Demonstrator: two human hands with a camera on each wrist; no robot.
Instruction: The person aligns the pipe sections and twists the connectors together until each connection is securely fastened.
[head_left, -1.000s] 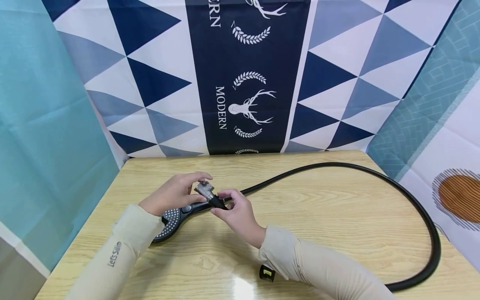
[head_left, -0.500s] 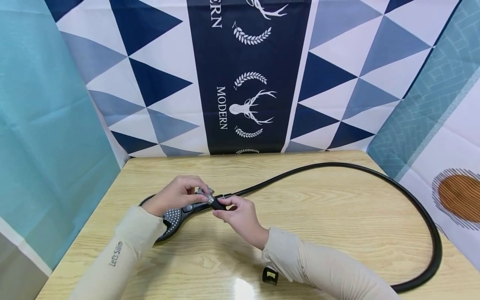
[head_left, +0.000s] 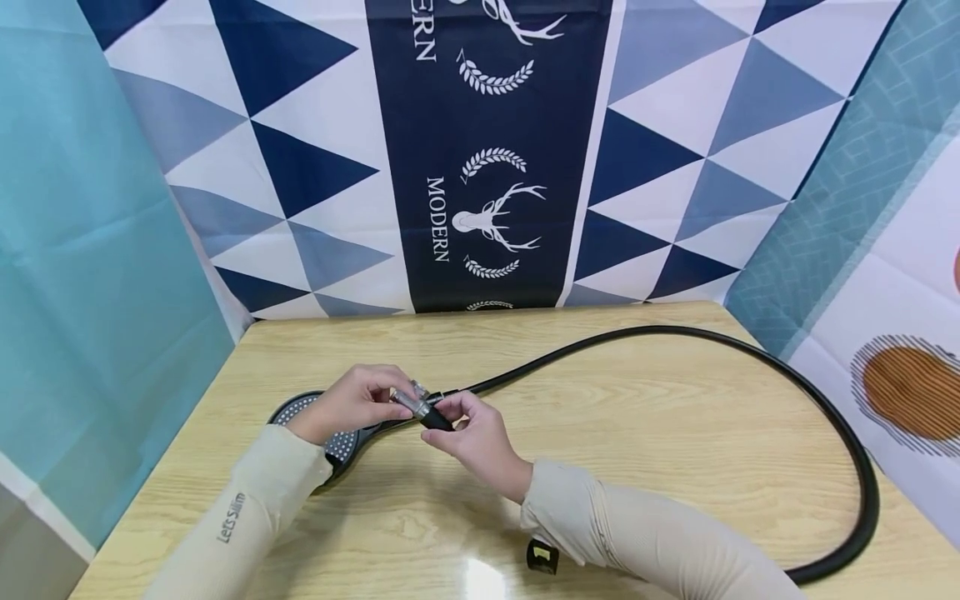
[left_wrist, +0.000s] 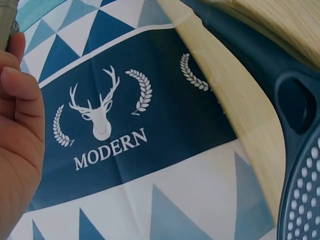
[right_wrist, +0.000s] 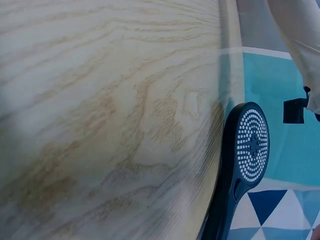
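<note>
In the head view my left hand (head_left: pixel 352 404) pinches a silver metal fitting (head_left: pixel 408 402) between thumb and fingers. My right hand (head_left: pixel 480 435) grips the black cylindrical piece (head_left: pixel 437 418) joined to it, so both hands are on one part, held above the table. Behind and below lies a black shower head (head_left: pixel 296 407) with pale nozzles, partly covered by my left hand. In the left wrist view, curled fingers (left_wrist: pixel 22 107) and a bit of the metal show at the left edge. The right wrist view has the shower head (right_wrist: pixel 252 145) but not the right hand's grip.
A black hose (head_left: pixel 832 408) runs from the shower head's handle in a wide loop over the right of the wooden table (head_left: pixel 637 450) and passes behind my right sleeve. Patterned cloths (head_left: pixel 322 167) hang behind and at the sides.
My left fingers, spread wider around the fitting one second ago, have closed in on it and moved slightly down. The metal part has turned. My right hand has hardly moved.
</note>
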